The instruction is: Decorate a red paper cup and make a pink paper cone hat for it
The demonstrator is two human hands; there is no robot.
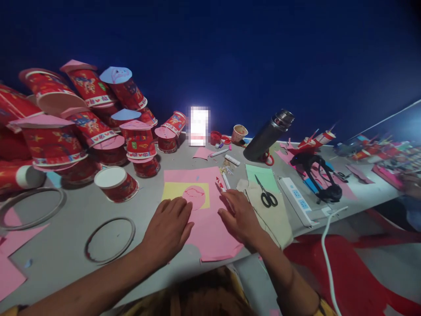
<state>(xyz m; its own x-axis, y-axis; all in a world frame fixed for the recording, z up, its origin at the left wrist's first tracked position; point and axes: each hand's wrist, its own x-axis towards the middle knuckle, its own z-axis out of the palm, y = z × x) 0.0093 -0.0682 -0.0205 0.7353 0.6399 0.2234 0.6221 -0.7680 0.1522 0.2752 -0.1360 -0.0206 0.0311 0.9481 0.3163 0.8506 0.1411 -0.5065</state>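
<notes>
My left hand (171, 228) lies palm down with its fingers together, its fingertips at the lower edge of a yellow sheet (171, 189). A round pink paper piece (194, 197) with a drawn red line rests on that sheet. Both are on top of a large pink sheet (210, 239). Over the right side of the pink sheet is my right hand (241, 216), fingers loosely bent and thumb apart, with nothing visible in it. Close to its fingertips are a small red-and-white piece (219, 183) and a white stick-shaped item (226, 181).
Stacked red paper cups (140, 145) fill the left back. Two rings (110, 240) lie at left. Scissors (268, 197) rest on beige cloth (276, 224) at right, near a power strip (297, 202), a black flask (268, 136) and a black strap harness (319, 175).
</notes>
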